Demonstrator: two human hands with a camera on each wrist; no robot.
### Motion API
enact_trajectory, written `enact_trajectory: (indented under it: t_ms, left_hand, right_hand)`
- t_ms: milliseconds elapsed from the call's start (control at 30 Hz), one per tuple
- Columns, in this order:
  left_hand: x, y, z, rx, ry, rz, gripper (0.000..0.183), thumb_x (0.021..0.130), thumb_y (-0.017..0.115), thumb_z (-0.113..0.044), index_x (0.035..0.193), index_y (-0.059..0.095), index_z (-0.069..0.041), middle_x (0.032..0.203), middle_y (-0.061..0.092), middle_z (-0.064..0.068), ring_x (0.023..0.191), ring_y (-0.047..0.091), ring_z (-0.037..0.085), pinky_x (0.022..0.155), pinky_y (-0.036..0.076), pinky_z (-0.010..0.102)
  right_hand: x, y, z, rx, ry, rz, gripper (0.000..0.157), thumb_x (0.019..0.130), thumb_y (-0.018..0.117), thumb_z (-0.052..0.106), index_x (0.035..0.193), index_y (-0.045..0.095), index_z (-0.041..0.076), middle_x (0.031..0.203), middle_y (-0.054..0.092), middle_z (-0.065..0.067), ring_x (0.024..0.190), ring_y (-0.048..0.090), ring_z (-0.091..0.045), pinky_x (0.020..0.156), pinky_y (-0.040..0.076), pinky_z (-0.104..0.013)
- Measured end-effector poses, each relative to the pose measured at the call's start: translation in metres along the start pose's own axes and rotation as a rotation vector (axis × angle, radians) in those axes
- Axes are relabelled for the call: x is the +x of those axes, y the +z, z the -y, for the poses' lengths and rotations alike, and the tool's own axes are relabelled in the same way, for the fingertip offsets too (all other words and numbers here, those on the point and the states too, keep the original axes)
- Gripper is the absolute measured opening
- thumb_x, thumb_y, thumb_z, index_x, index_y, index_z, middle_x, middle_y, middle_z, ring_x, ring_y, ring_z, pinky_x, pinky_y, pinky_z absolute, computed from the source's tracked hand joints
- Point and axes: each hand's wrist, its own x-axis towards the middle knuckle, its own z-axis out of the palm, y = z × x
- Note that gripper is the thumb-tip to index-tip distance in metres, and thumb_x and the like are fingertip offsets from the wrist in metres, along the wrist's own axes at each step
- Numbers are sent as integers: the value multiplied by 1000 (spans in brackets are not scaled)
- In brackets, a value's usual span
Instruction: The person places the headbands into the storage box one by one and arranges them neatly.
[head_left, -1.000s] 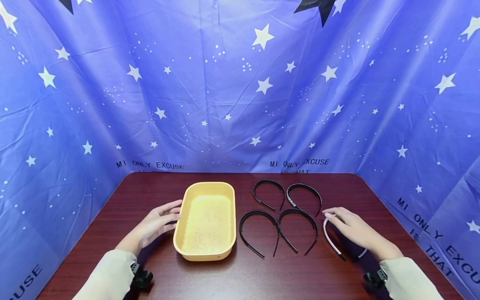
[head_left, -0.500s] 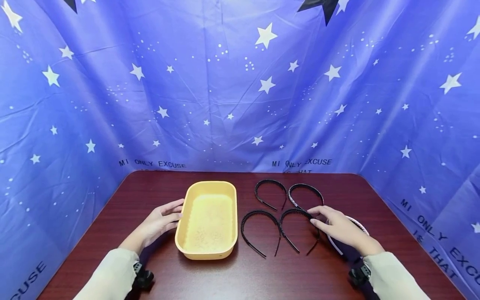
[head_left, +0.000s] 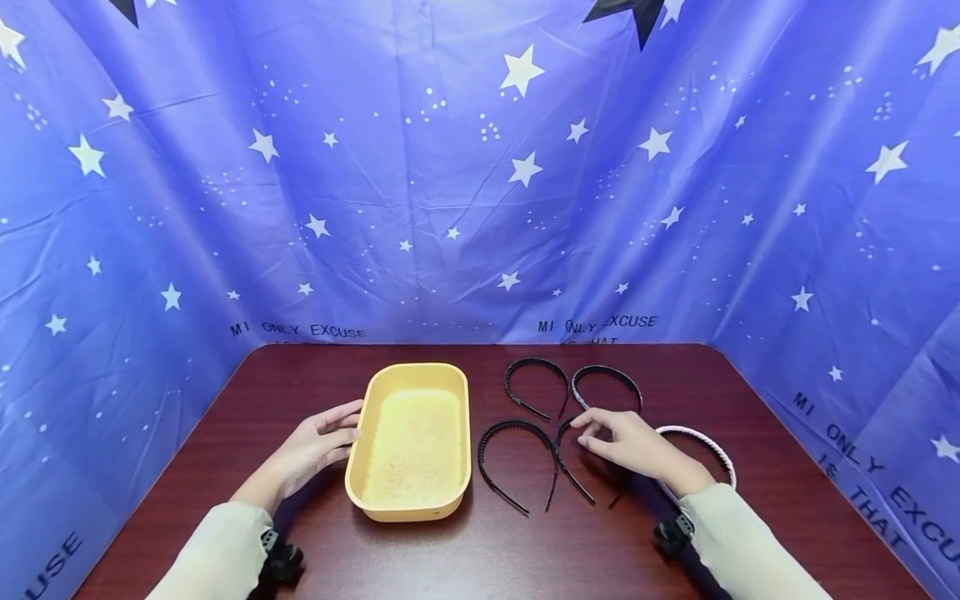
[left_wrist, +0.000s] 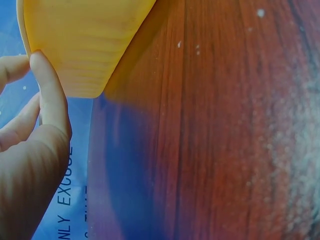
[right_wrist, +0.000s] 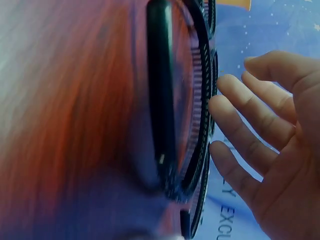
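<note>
My left hand (head_left: 311, 446) is at the left side of a yellow plastic basin (head_left: 408, 512), fingertips at its rim. In the left wrist view the thumb lies against the basin's outer wall (left_wrist: 85, 50). Further right, my right hand (head_left: 637, 443) is over the front right black toothed headband (head_left: 574, 479) and covers part of it. Its fingers are loosely extended, fingertips close to the band's arch, and the palm holds nothing. Beside it lies another black headband (head_left: 513, 424); a white-and-pink one (head_left: 712, 442) sits partly behind the right wrist.
Two more black headbands lie further back, a plain one (head_left: 536, 362) and one with silvery trim (head_left: 606, 369). All rest on a dark red wooden table (head_left: 495, 567). A blue star-patterned curtain (head_left: 420, 183) encloses the back and sides.
My right hand has moved left from the white-and-pink headband to over the front right black one, leaving the white-and-pink one on the table. The left hand stays at the basin.
</note>
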Motion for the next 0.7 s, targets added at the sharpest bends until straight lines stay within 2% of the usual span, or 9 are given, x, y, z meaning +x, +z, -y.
enact_trajectory:
  t_ms: [100,233,500,700]
  left_hand:
    - [-1,0,0,-4,-1,-4,65,98,61,-3,154,31,3,143,43,28,115,61,22,95,54,36]
    - [-1,1,0,-8,1,0,65,98,62,-3,154,30,3,143,43,28,114,61,21,95,54,36]
    - [-1,1,-2,-13,8,2,66,97,62,-2,154,30,4,144,42,29,114,61,20,95,54,35]
    - [-1,1,0,-9,4,6,67,97,63,-3,155,30,3,146,41,29,115,61,20,95,53,34]
  right_hand:
    - [6,3,4,5,-8,6,20,96,68,20,114,70,12,88,70,10,66,54,-4,62,46,-25]
    - [12,8,5,5,-18,7,18,95,69,17,112,70,12,88,69,11,65,53,-3,61,46,-24]
    - [25,16,9,57,-11,11,17,93,68,11,110,70,6,85,71,7,72,62,-4,63,50,-24]
    - [41,21,13,56,8,9,16,91,69,11,107,71,6,85,71,9,77,64,-5,65,50,-24]
